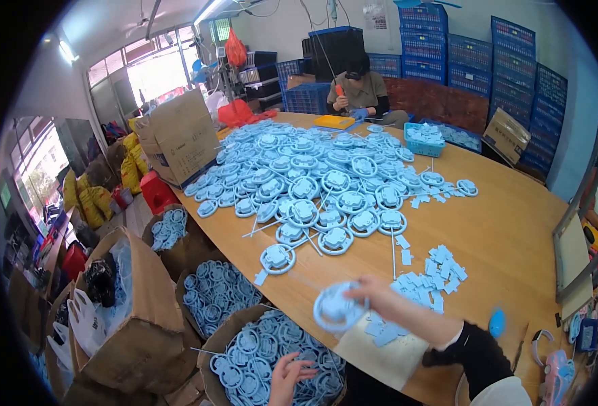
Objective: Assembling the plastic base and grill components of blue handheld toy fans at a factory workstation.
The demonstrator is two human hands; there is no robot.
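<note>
Right hand (373,296): grips a round blue plastic wheel (335,308), motion-blurred, lower centre of frame.
Left hand (289,377): unclenched, fingers loosely spread, over a cardboard carton (206,374) of wheels, bottom centre.
Worktop (508,216): wood-toned, heaped with ring-shaped pieces (303,188), upper centre.

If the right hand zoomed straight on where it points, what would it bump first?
With its held blue piece in front, the right hand would probably meet the nearest round piece of the pile, or pass above it; its height is unclear.

Light-blue wheel (336,308), tan tabletop (498,237)
</note>
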